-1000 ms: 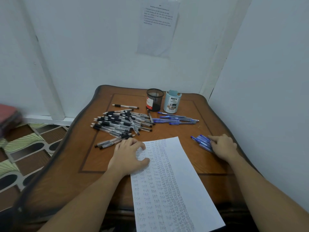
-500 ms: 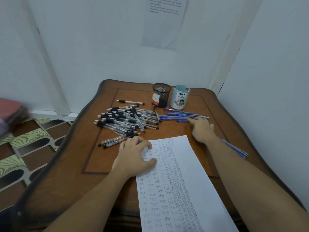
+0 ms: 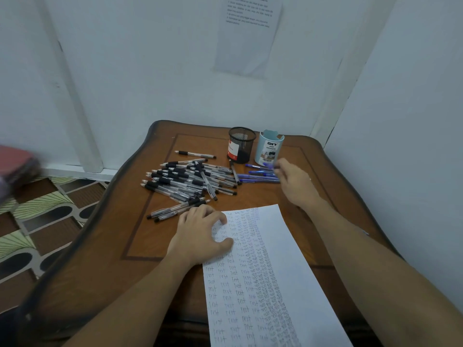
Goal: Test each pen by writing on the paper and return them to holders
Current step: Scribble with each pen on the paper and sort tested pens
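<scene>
A white paper [image 3: 275,271] filled with rows of handwritten "test" lies at the front of the wooden table [image 3: 125,234]. My left hand [image 3: 200,234] rests on the paper's upper left corner, fingertips pressing it down. A heap of black pens [image 3: 185,179] covers the table's middle. Several blue pens [image 3: 255,175] lie to its right. Behind them stand a black mesh holder [image 3: 241,144] and a light blue holder [image 3: 269,149], neither with pens showing above the rim. My right hand [image 3: 293,181] is at the blue pens' right end, its fingers pinching a blurred blue pen just in front of the light blue holder.
One black pen [image 3: 195,154] lies apart behind the heap, and two black pens [image 3: 175,209] lie just left of my left hand. White walls close in behind and to the right. A printed sheet [image 3: 250,33] hangs on the back wall. Patterned floor lies to the left.
My right hand moved from the blue pens at the table's right edge across to the blue pens by the holders and pinched one. My left hand stayed on the paper.
</scene>
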Available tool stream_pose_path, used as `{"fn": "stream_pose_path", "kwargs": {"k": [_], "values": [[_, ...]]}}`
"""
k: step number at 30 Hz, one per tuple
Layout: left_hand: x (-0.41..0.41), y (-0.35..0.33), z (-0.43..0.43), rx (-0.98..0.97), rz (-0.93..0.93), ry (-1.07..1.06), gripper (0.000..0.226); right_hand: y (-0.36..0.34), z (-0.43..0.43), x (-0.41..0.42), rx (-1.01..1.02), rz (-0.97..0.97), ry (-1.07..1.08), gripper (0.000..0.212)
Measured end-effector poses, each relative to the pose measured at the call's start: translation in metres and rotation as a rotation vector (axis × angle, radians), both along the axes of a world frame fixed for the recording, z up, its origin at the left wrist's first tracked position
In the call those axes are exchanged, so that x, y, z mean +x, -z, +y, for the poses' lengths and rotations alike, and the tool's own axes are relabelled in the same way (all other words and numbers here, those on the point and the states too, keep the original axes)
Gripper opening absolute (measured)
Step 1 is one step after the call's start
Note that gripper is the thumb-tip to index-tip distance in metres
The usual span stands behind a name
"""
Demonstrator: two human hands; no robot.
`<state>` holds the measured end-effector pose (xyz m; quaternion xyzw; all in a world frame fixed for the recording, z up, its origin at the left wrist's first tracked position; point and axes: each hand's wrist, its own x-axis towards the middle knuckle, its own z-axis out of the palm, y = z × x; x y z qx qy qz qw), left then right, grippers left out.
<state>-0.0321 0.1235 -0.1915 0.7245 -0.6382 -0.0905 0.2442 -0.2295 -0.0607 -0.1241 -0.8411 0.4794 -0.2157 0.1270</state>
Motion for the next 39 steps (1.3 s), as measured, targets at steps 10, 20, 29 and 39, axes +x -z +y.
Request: {"fn": "stream_pose_path", "kwargs": {"k": [10, 20, 29, 39], "values": [[-0.003, -0.005, 0.003, 0.018, -0.013, 0.004, 0.038, -0.031, 0.049, 0.006, 0.141, -0.485, 0.063, 0.056], [-0.003, -0.006, 0.003, 0.024, -0.015, 0.005, 0.038, -0.018, 0.066, 0.005, 0.518, -0.991, 0.106, 0.062], [-0.003, -0.005, 0.003, 0.006, -0.005, 0.005, 0.038, 0.031, 0.067, 0.004, 0.670, -0.931, 0.167, 0.031], [-0.003, -0.004, 0.003, -0.002, -0.010, 0.005, 0.039, 0.054, 0.064, 0.014, 0.475, -0.699, 0.239, 0.036]]}}
